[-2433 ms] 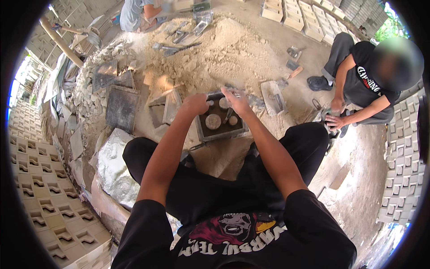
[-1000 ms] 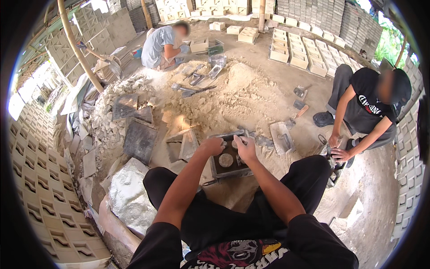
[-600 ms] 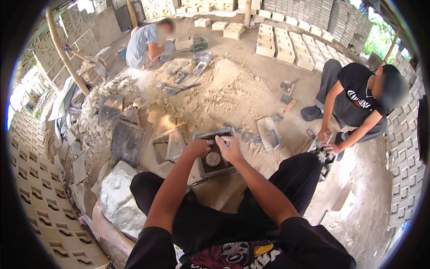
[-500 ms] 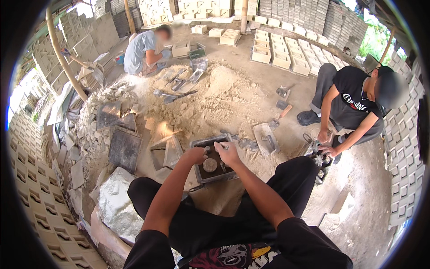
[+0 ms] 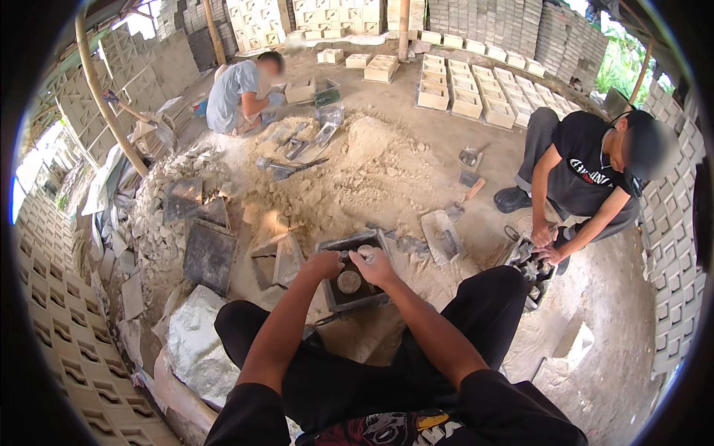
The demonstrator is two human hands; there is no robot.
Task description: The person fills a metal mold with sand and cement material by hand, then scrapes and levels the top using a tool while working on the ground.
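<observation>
Between my knees lies a dark rectangular mould (image 5: 358,303) with a flat base and raised sides. A pale round disc (image 5: 349,281) sits inside it. My left hand (image 5: 325,264) is over the left part of the mould, its fingers curled in. Just beside it, my right hand (image 5: 375,267) is bent over the mould's inside with thumb and fingers brought together. A small greyish piece shows at its fingertips, too small to name. The fingertips of both hands nearly meet above the disc, and what the left one pinches is hidden.
A heap of sandy powder (image 5: 372,137) lies ahead. A trowel (image 5: 470,190) and a pale float-like block (image 5: 442,236) are to the right. Dark plates (image 5: 208,256) lie left. One co-worker (image 5: 591,163) crouches at right over another mould; another (image 5: 242,97) crouches at far left.
My right hand has come down and a little left, closer to my left hand over the mould. The co-worker at right has shifted their hands slightly.
</observation>
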